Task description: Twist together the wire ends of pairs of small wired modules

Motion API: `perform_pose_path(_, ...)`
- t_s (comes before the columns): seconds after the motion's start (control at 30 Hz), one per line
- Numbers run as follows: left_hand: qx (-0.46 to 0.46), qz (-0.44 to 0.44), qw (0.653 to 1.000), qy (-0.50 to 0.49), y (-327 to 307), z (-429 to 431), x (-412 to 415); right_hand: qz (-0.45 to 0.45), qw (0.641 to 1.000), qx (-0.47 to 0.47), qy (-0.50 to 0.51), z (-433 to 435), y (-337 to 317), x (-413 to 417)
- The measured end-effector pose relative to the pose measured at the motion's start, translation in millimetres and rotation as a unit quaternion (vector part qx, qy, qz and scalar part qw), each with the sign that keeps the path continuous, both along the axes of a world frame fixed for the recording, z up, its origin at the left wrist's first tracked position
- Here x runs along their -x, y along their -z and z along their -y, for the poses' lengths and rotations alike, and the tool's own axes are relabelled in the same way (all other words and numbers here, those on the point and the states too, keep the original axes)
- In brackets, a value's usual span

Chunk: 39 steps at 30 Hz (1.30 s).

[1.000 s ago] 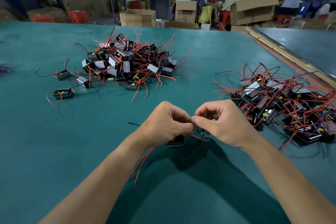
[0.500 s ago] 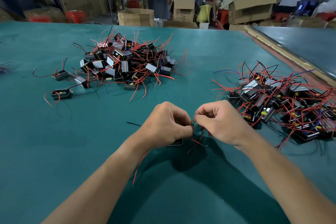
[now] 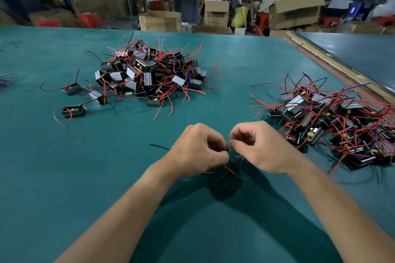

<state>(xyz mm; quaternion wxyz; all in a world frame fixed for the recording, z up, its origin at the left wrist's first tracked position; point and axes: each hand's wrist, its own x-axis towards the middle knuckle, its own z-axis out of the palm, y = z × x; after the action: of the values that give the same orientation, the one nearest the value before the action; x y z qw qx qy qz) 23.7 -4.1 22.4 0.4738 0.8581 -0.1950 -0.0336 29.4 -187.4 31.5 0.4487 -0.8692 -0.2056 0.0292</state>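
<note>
Left hand (image 3: 196,151) and right hand (image 3: 263,149) pinched wire ends (image 3: 227,149) (fingertips nearly meeting); one module heap (image 3: 149,72) lay at eleven o'clock, another heap (image 3: 333,117) at two.

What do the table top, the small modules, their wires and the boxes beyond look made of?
Table top: matte teal mat, perhaps rubber or felt; no glare. Modules: black casings, likely plastic, with shiny silvery faces, maybe metal. Wires: glossy red and black insulation, probably plastic. Boxes: brown cardboard, with folded flaps.
</note>
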Motion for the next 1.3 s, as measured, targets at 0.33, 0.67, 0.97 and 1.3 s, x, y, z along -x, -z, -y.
perform_pose_path(0.33,-0.010,0.058,0.998,-0.028,6.0,0.9,-3.2,0.053,0.998,0.035,0.005,3.9,2.2,-0.4)
perform_pose_path(0.67,0.004,0.054,0.998,-0.031,4.5,1.6,-3.8,0.082,0.996,-0.010,0.032,3.0,4.7,-2.6)
perform_pose_path(0.97,0.040,-0.038,0.998,-0.039,4.1,-0.6,-8.3,0.064,0.997,-0.034,0.020,-0.3,4.7,-3.1)
perform_pose_path(1.3,0.078,-0.057,0.995,-0.038,2.5,-0.2,-6.9,0.054,0.997,-0.059,0.012,-1.4,2.9,-1.8)
